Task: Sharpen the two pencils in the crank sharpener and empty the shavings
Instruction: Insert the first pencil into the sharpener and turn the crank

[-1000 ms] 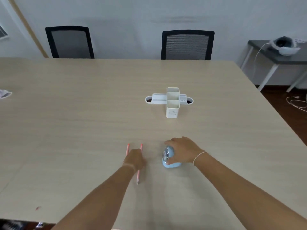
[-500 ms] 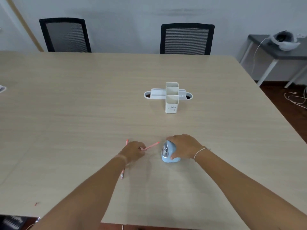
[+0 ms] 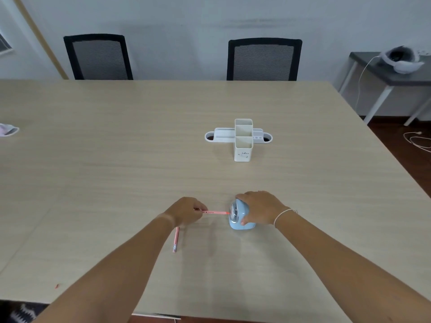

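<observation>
The left hand [image 3: 186, 212] pinches a pink pencil [image 3: 215, 212], tip at the blue sharpener [image 3: 240, 215]. The right hand [image 3: 258, 207] wraps around the sharpener. Another pencil [image 3: 175, 240] lies on the bench [image 3: 116, 171].

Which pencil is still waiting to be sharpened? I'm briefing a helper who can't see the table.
On the pale wood-grain table, find the small light-blue crank sharpener under the right hand. Left of it, the left hand points one pink pencil level at the sharpener's face. The waiting pink pencil lies flat below that hand, unheld, running toward the near edge.
</observation>
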The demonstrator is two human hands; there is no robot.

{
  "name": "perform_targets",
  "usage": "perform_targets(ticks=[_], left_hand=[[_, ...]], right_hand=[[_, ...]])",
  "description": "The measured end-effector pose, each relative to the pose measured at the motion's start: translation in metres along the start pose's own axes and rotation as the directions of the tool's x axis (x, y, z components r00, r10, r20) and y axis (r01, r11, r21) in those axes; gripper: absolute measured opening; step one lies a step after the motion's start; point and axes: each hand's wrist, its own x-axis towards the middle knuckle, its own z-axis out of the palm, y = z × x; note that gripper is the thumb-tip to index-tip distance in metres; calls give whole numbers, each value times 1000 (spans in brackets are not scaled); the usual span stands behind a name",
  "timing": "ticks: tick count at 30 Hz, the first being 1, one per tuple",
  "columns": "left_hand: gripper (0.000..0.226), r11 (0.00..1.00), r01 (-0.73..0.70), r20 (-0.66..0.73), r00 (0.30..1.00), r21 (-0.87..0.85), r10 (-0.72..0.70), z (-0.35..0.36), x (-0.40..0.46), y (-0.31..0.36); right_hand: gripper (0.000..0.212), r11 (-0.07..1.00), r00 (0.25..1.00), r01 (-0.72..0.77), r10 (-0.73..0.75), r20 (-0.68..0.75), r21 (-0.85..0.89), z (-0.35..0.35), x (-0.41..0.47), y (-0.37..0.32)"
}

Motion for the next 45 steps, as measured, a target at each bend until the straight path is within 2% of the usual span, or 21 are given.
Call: perform_targets(ticks=[12, 20, 29, 38, 41, 43, 45], left_hand=[[28, 997, -39, -18, 999, -72, 38, 7, 0, 3], [24, 998, -48, 51, 998, 45, 46, 11, 12, 23], [27, 997, -68, 65, 996, 21, 66, 24, 21, 39], [25, 995, -65, 62, 996, 74, 61, 28, 24, 42], [24, 991, -64, 76, 996, 114, 56, 26, 21, 49], [18, 986, -69, 93, 994, 152, 55, 23, 19, 54], [34, 986, -64, 60, 997, 153, 55, 17, 18, 58]], right_hand=[[65, 1000, 1000, 0, 0, 5, 14, 1, -1, 0], [64, 1000, 1000, 12, -12, 1, 7, 2, 1, 1], [57, 998, 999, 38, -39, -22, -47, 6, 6, 3], [60, 999, 999, 33, -33, -35, -8, 9, 5, 4], [71, 1000, 1000, 24, -24, -9, -10, 7, 3, 5], [84, 999, 1000, 24, -25, 17, 48, 4, -1, 5], [90, 974, 1000, 19, -15, -18, 225, -2, -9, 9]])
